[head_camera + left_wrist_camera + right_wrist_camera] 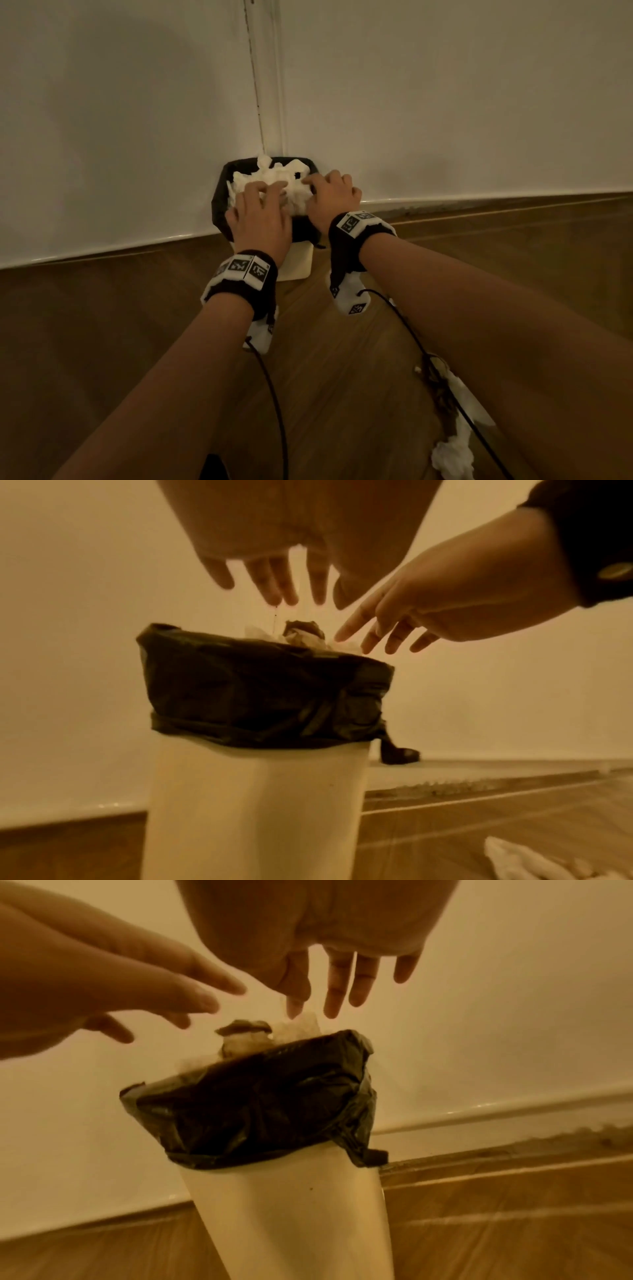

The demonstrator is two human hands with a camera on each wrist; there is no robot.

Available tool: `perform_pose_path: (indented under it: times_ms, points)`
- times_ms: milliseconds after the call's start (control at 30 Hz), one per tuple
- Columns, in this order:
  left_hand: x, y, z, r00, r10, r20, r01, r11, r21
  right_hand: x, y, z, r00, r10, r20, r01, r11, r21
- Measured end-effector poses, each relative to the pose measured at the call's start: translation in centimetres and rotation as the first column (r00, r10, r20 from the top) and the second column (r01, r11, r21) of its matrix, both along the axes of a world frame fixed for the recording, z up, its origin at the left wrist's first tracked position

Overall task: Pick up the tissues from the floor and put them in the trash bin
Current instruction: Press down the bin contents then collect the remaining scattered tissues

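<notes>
A white trash bin (pixel 298 263) with a black liner (pixel 222 205) stands in the corner of the room, heaped with crumpled white tissues (pixel 274 176). Both hands hover just over the heap with fingers spread and straight, holding nothing. My left hand (pixel 262 205) is over the near left of the pile, my right hand (pixel 330 190) over its right side. In the left wrist view the left fingers (pixel 274 582) hang above the tissues (pixel 301 638) and the liner (pixel 260 691). In the right wrist view the right fingers (pixel 337 988) almost touch the tissues (pixel 301 1027).
More white tissues (pixel 452 457) lie on the wooden floor at the lower right, beside a dark cable (pixel 411 329); one tissue (pixel 514 859) shows in the left wrist view. White walls with a skirting board (pixel 479 202) close in behind the bin.
</notes>
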State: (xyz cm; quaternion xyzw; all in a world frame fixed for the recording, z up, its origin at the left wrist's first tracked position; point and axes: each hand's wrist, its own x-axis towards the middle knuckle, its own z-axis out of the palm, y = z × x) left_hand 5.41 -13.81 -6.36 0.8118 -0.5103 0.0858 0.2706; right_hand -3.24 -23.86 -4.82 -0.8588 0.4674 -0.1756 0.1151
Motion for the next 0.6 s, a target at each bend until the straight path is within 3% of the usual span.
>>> perform_pose_path:
  times_ms: [100,167,267,333,433,600]
  points:
    - [-3.7,0.9,-1.0,0.999,-0.047,-0.011,0.045,0.994,-0.095,-3.1,0.3,-0.2,0.985,-0.1,0.14,0.092,0.994,0.063]
    - [-6.3,1.2,-2.3,0.988,-0.151,-0.045,0.146,0.985,-0.093,-6.3,0.6,-1.1,0.971,-0.134,0.195,0.104,0.982,0.159]
    - [-10.2,1.5,-4.9,0.897,-0.343,-0.279,0.38,0.921,0.086,-12.0,2.0,-3.6,0.968,-0.12,0.222,0.047,0.95,0.308]
    - [-12.8,1.9,-7.0,0.818,-0.406,-0.408,0.53,0.808,0.258,-15.6,3.6,-5.7,0.99,-0.07,0.121,0.025,0.939,0.343]
    - [-16.4,2.9,-10.2,0.728,-0.448,-0.519,0.668,0.635,0.388,-20.3,6.1,-9.1,0.996,0.066,-0.061,-0.03,0.884,0.466]
    - [-20.6,5.0,-14.7,0.694,-0.434,-0.574,0.715,0.323,0.62,-26.2,9.0,-12.5,0.955,0.216,-0.202,-0.058,0.808,0.587]
